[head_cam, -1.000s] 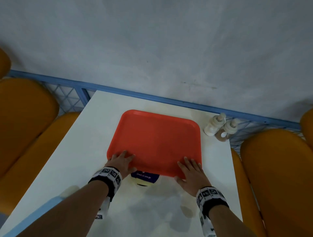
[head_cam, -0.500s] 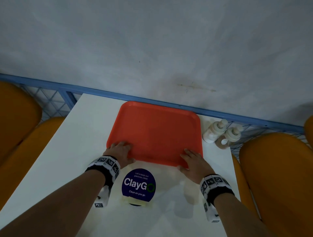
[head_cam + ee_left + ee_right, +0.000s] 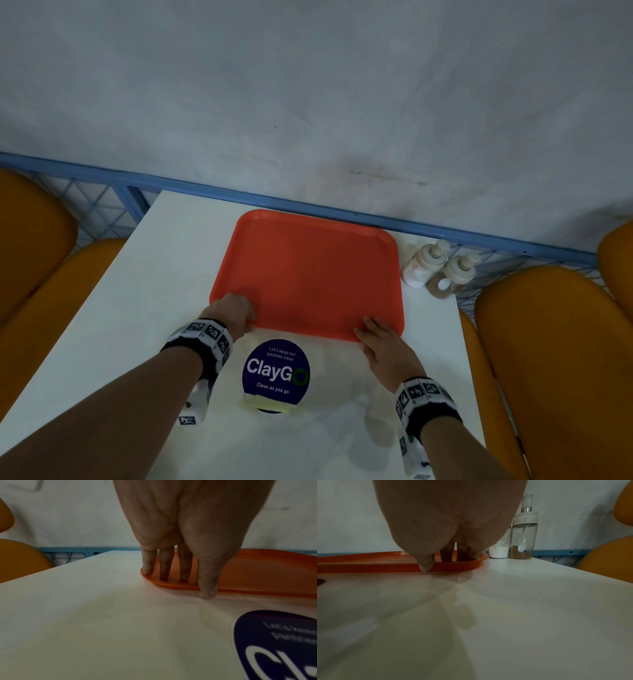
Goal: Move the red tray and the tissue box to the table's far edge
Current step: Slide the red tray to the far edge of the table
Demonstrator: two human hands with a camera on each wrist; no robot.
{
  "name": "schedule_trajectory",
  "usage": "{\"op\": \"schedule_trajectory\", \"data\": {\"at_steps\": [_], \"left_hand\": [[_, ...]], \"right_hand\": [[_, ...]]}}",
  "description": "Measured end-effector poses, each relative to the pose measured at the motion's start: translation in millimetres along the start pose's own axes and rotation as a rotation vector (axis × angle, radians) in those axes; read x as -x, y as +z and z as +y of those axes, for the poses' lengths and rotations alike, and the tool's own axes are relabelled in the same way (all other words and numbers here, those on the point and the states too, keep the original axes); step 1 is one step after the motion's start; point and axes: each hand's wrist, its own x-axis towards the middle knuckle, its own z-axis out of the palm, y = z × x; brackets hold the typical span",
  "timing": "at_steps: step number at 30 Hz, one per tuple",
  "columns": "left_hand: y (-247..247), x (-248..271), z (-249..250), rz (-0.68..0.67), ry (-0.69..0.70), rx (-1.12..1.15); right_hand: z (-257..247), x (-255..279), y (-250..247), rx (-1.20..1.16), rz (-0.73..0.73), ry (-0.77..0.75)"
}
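Observation:
The red tray (image 3: 308, 274) lies flat on the white table (image 3: 154, 291), its far rim close to the table's far edge. My left hand (image 3: 233, 308) is at the tray's near left corner; in the left wrist view its fingers (image 3: 164, 568) press down inside the tray (image 3: 257, 572) while the thumb sits against the outer rim. My right hand (image 3: 380, 337) is at the near right corner, fingers resting on the tray (image 3: 368, 561) and thumb (image 3: 426, 563) at the rim. No tissue box is in view.
Two pump bottles (image 3: 423, 263) (image 3: 452, 277) stand just right of the tray at the far right corner. A round blue ClayGo sticker (image 3: 275, 371) lies between my wrists. Orange seats (image 3: 555, 359) (image 3: 34, 240) flank the table. A blue rail (image 3: 205, 192) and wall lie beyond.
Both hands have pushed the tray away from me toward the far edge, uncovering the blue sticker. The fingers have slid back to the tray's near rim.

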Motion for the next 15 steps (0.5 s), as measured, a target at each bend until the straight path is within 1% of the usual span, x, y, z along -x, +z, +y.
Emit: {"op": "schedule_trajectory", "data": {"at_steps": [5,8,15], "left_hand": [[-16,-5,3,0.011,0.011,0.003],[-15,-5,1,0.027,0.026,-0.008],[-6,3,0,-0.022,0.047,-0.031]], "right_hand": [[-1,-11,-6,0.008,0.030,-0.011],[-1,-12,-2,0.025,0.043,-0.011],[-2,3,14,0.020,0.032,0.017]]}}
